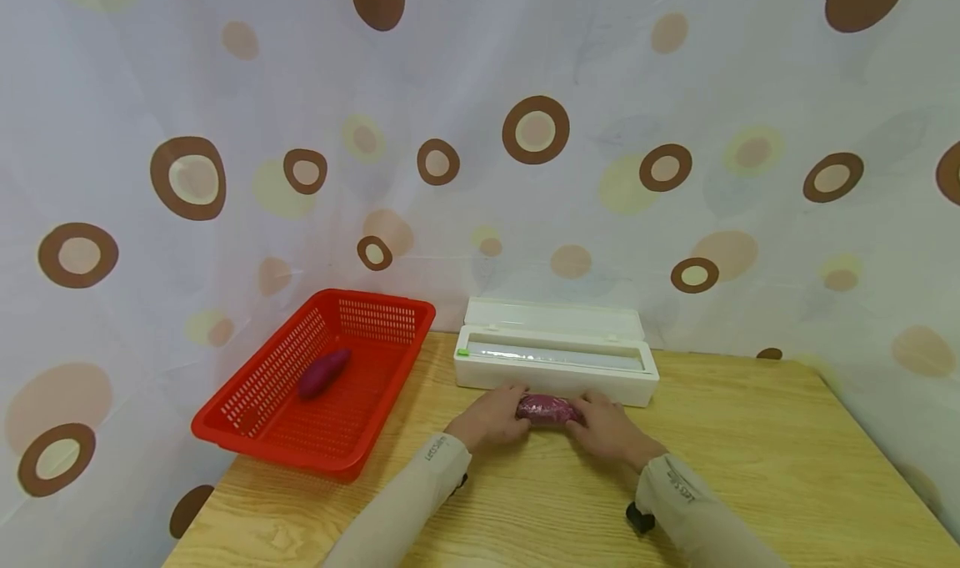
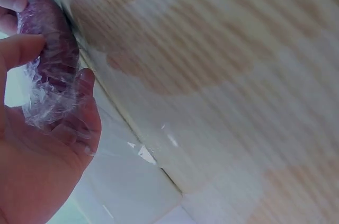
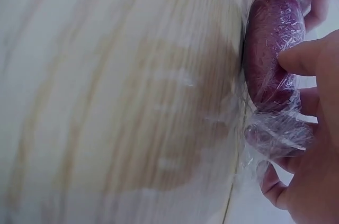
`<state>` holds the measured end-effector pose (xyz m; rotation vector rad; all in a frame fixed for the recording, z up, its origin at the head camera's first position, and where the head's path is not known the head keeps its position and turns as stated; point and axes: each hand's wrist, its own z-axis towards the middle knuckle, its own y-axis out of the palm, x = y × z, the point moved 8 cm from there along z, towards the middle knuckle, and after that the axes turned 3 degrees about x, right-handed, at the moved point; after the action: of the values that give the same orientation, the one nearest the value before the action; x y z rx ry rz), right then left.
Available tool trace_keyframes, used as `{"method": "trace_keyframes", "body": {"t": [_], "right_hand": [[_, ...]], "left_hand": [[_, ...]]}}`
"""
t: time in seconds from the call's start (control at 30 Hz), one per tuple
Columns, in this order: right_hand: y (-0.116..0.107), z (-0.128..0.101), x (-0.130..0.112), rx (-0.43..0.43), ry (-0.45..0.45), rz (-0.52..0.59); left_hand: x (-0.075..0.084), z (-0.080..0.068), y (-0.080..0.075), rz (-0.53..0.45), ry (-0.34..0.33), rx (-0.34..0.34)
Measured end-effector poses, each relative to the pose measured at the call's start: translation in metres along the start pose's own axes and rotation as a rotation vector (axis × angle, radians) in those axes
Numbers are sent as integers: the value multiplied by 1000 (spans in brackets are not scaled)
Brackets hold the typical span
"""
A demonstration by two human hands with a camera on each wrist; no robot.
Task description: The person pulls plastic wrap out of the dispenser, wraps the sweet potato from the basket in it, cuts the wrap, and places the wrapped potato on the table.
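A purple sweet potato [image 1: 546, 409] wrapped in clear cling film is held low over the wooden table, just in front of the white box. My left hand [image 1: 491, 418] grips one end of it, thumb on its side in the left wrist view. At the other end my right hand [image 1: 607, 428] pinches it between thumb and fingers. Loose, crumpled cling film [image 3: 280, 134] bunches past the potato's end beside the right fingers. In the left wrist view similar bunched film [image 2: 50, 102] lies across the left palm and fingers.
A white cling film dispenser [image 1: 555, 382] stands at the back with its lid [image 1: 555, 318] raised and a film roll [image 1: 555, 356] inside. To the left, a red plastic basket [image 1: 375, 409] holds another sweet potato [image 1: 324, 374]. A dotted curtain [image 1: 480, 218] hangs behind the table [image 1: 540, 510].
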<state>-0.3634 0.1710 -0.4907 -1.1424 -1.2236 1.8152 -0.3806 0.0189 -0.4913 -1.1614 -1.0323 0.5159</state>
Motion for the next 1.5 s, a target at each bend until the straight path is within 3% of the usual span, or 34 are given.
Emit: {"method": "trace_keyframes", "body": {"t": [0.13, 0.5, 0.8, 1.07, 1.33, 1.5], "right_hand": [[-4, 2, 1, 21, 14, 43], [-5, 0, 4, 5, -9, 36], [-9, -3, 7, 11, -4, 36], [-18, -4, 6, 35, 10, 224], [-18, -3, 10, 41, 43, 308], [-19, -1, 10, 31, 61, 323]], "left_hand": [[-3, 0, 1, -52, -14, 7], [1, 0, -2, -8, 27, 42], [0, -1, -2, -27, 41, 10], [0, -1, -7, -5, 73, 32], [3, 1, -10, -142, 91, 55], [1, 2, -10, -210, 58, 59]]}}
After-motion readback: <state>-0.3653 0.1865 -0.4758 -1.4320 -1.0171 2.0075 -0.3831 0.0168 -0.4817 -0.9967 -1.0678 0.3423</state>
